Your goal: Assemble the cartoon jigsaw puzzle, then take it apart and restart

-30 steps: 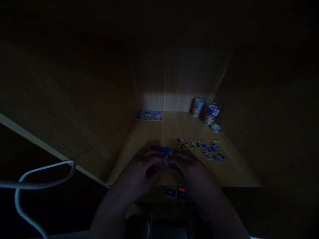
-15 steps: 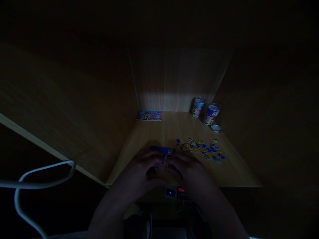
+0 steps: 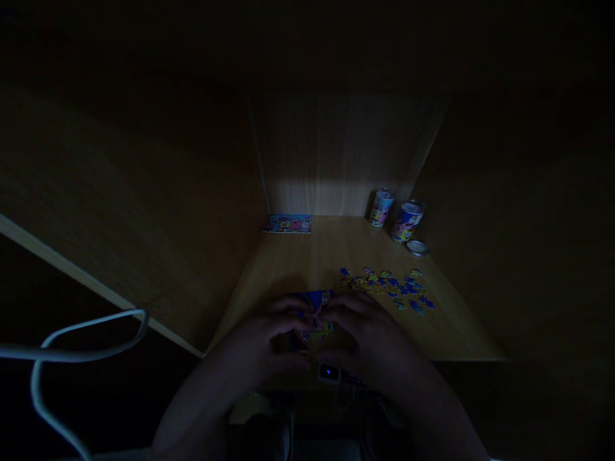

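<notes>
The view is very dark. A partly joined jigsaw puzzle (image 3: 314, 298), blue with pink and yellow patches, lies near the front edge of the wooden surface. Around its left side my left hand (image 3: 273, 330) is curved, with fingers on the puzzle and the thumb near the lower edge. From the right, my right hand (image 3: 362, 326) has bent fingertips on the pink part, its thumb lower down and apart from them. Both hands cover parts of the puzzle. Loose jigsaw pieces (image 3: 402, 289), blue and yellow, are scattered right of my right hand.
Two printed cans (image 3: 381, 208) with clear tops stand at the back right, a round metal lid (image 3: 417, 247) beside them. A colourful picture strip (image 3: 288, 223) lies at the back left. Wooden panels enclose the surface. A white cable (image 3: 86, 355) loops at left; a small lit device (image 3: 328, 372) sits below the hands.
The puzzle and both hands have moved slightly toward me. My fingers are a little more spread, and more of the puzzle's lower part shows. The loose pieces have not moved.
</notes>
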Demonstrator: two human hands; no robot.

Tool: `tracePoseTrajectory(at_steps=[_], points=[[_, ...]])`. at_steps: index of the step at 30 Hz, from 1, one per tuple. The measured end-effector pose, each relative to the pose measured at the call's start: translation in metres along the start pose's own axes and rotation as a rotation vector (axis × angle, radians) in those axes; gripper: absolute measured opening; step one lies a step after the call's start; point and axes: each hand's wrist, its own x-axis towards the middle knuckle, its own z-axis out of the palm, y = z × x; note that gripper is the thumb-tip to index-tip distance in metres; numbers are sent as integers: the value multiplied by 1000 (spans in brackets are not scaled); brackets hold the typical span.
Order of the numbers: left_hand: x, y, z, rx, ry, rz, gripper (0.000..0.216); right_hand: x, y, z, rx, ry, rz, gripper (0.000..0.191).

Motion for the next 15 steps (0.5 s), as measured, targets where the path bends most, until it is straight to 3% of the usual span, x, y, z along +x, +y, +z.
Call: tracePoseTrajectory(at_steps=[5,15], points=[[3,3,-2,-35,12,-40,11,0,0,0,-13,5,15,42],[9,5,4,122,164,21,9,1,-2,5,-61,32,54,27]])
